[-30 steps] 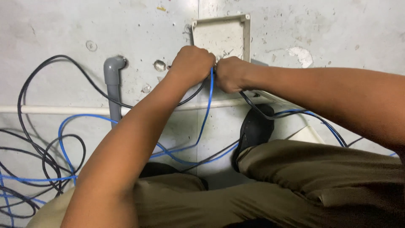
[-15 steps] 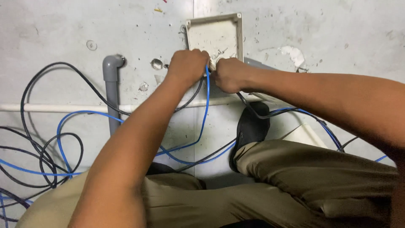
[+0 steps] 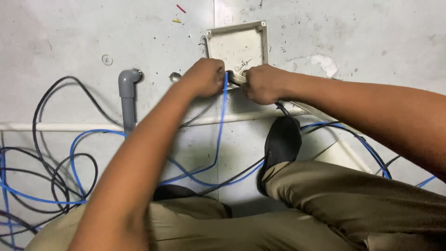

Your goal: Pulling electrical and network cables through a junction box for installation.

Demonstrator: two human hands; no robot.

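Grey, speckled concrete fills the view, with a square white junction box (image 3: 238, 42) set into it at the far side. Both fists meet just below that box. The left hand (image 3: 203, 77) is curled tight around a blue cable (image 3: 222, 122), which drops from the grip and loops away toward the near left. The right hand (image 3: 261, 83) is clenched too, gripping a short pale conduit end (image 3: 236, 77) beside the blue cable, right at the box's lower edge. Further left stands a grey pipe elbow (image 3: 127, 93), with black cables (image 3: 55, 167) coiled near it. A black shoe (image 3: 280, 148) rests below the hands.
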